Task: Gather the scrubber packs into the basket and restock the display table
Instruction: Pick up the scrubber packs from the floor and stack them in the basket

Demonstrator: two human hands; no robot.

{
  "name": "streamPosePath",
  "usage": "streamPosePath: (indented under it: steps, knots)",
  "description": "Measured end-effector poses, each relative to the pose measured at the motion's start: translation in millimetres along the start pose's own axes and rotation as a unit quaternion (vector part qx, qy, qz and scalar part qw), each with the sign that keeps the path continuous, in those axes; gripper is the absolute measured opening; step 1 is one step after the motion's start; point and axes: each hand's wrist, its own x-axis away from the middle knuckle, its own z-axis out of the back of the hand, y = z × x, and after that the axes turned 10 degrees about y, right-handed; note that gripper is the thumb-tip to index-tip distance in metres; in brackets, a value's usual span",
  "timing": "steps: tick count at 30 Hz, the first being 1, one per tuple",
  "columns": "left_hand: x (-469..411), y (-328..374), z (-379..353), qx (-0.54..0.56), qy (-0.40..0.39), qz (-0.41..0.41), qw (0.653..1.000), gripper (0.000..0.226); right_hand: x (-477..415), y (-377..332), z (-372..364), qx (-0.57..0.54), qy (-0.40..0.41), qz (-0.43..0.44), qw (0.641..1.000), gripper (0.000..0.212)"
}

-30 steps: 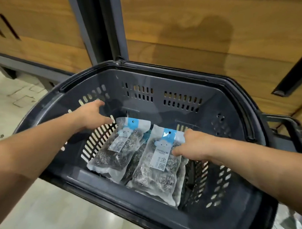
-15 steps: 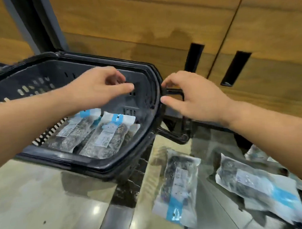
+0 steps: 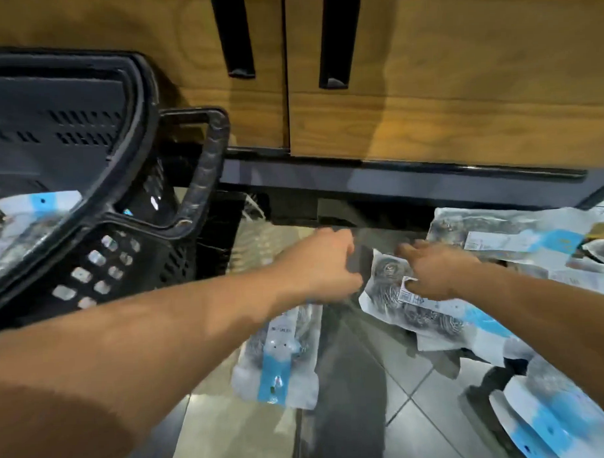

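Scrubber pack (image 3: 386, 277) under right hand (image 3: 439, 272), left hand (image 3: 322, 262) just beside

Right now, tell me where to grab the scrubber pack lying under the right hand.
Pinch the pack's flat blue header, coming from the near right. It lies flat on the floor, bulging with steel scrubbers mid-body, so that thin end is likely easiest to lift.

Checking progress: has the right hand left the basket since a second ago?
Yes. The right hand is outside the basket, to its right, touching a scrubber pack lying beside it.
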Motion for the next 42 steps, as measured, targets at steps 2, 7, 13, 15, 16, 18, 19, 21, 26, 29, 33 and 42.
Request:
streamPosePath:
  steps: [2, 7, 13, 15, 16, 18, 19, 21, 26, 29, 33, 42]
  knots:
    - [-4, -23, -30, -0.133, -0.072, -0.031, 0.988, 0.04, -7, 31, -20, 0.033, -0.037, -0.014, 0.999, 0.063]
    - [-16, -67, -68, -0.378, -0.245, -0.173, 0.876, 0.067, -29, 81, -63, -0.03, -0.074, -0.079, 0.994, 0.086]
    - [-48, -95, -111, -0.484, -0.324, -0.306, 0.753, 0.067, -39, 83, -102, -0.147, -0.067, -0.102, 0.982, 0.084]
    - [-55, -96, -123, -0.506, -0.336, -0.325, 0.725, 0.066, -36, 82, -103, -0.145, -0.047, -0.104, 0.983, 0.066]
    - [-58, -97, -127, -0.51, -0.334, -0.334, 0.718, 0.066, -35, 81, -101, -0.142, -0.039, -0.107, 0.983, 0.057]
    - [-64, -94, -132, -0.505, -0.331, -0.348, 0.717, 0.064, -34, 82, -98, -0.148, -0.026, -0.116, 0.982, 0.046]
    - [-67, -93, -133, -0.499, -0.335, -0.349, 0.719, 0.059, -33, 84, -98, -0.159, -0.022, -0.122, 0.98, 0.046]
    - [-73, -91, -135, -0.49, -0.334, -0.356, 0.723, 0.046, -31, 89, -99, -0.184, -0.026, -0.129, 0.974, 0.049]
    - [-71, -96, -128, -0.503, -0.279, -0.355, 0.737, 0.038, -24, 100, -90, -0.222, -0.022, -0.144, 0.964, 0.056]
    - [-67, -82, -108, -0.49, -0.271, -0.293, 0.775, 0.042, -17, 104, -76, -0.248, -0.021, -0.129, 0.96, 0.082]
    - [-59, -53, -78, -0.383, -0.215, -0.138, 0.888, 0.06, 0, 113, -40, -0.292, -0.01, -0.116, 0.949, 0.09]
    - [-34, 33, 48, -0.084, 0.018, -0.055, 0.995, 0.063, 64, 128, 103, -0.24, 0.161, -0.077, 0.954, 0.057]
